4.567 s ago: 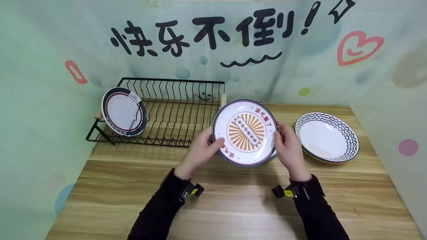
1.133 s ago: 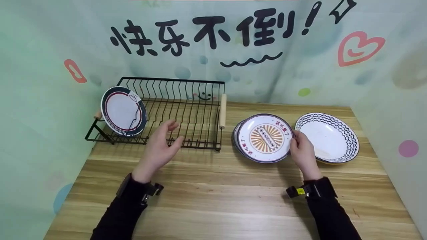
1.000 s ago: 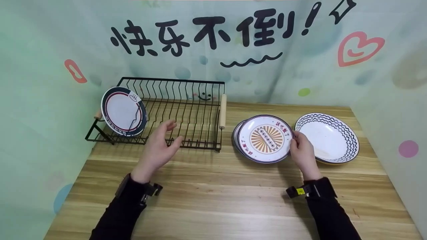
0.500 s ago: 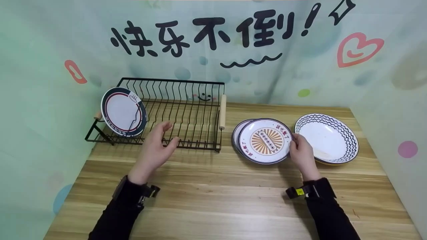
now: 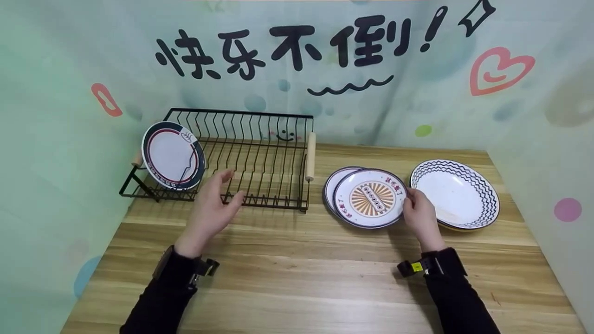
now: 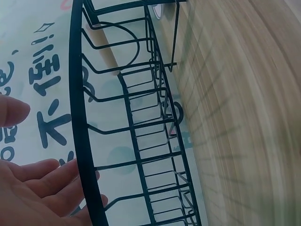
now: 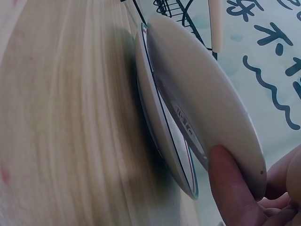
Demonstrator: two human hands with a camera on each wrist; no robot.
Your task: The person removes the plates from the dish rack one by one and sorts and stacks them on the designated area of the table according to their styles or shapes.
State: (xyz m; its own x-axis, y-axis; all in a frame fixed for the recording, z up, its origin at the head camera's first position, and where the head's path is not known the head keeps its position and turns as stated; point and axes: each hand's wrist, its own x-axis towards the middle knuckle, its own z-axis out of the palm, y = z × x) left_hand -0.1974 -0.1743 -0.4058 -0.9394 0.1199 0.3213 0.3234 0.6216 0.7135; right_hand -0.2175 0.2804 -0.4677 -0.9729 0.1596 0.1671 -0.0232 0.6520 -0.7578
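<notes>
My right hand (image 5: 421, 214) pinches the right rim of a white plate (image 5: 372, 198) with an orange sunburst in its centre. That plate is tilted over another plate (image 5: 335, 180) lying beneath it; the right wrist view shows a gap between the two on the near side. Over the front edge of the black wire dish rack (image 5: 260, 204), my left hand (image 5: 212, 206) is held with thumb and fingers apart, holding nothing. A dark-rimmed plate (image 5: 169, 155) leans upright in the rack's left end.
Right of the plates, a deep white bowl (image 5: 457, 195) with a black wavy band sits on the wooden table (image 5: 297, 278). Wooden handles (image 5: 311, 157) flank the rack. A printed cloth backdrop (image 5: 352, 116) closes off the back and sides.
Earlier both hands held the sunburst plate near the rack. The left hand has since let go and moved left; the right hand has carried the plate right and lowered it towards the plate below.
</notes>
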